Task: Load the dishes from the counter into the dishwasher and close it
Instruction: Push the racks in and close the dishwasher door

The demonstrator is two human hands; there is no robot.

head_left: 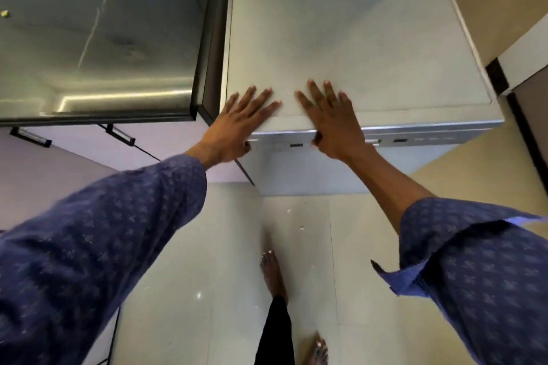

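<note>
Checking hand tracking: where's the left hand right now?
In the head view, the left hand lies flat, fingers spread, on the dishwasher top at its front-left corner, just left of the right hand and right of the steel counter.

Your sleeves [98, 234] are dark blue with a small pale repeating print, reaching to 7 and 5 o'clock. The right cuff [394, 278] shows a lighter blue lining. At 6 o'clock you have a black trouser leg [275, 332] and bare feet [274, 270].

We're in a home kitchen: steel surface [98, 38] beside a freestanding silver dishwasher [341, 38], pale tiled floor [225, 275], and bare feet [274, 272] on it.
</note>
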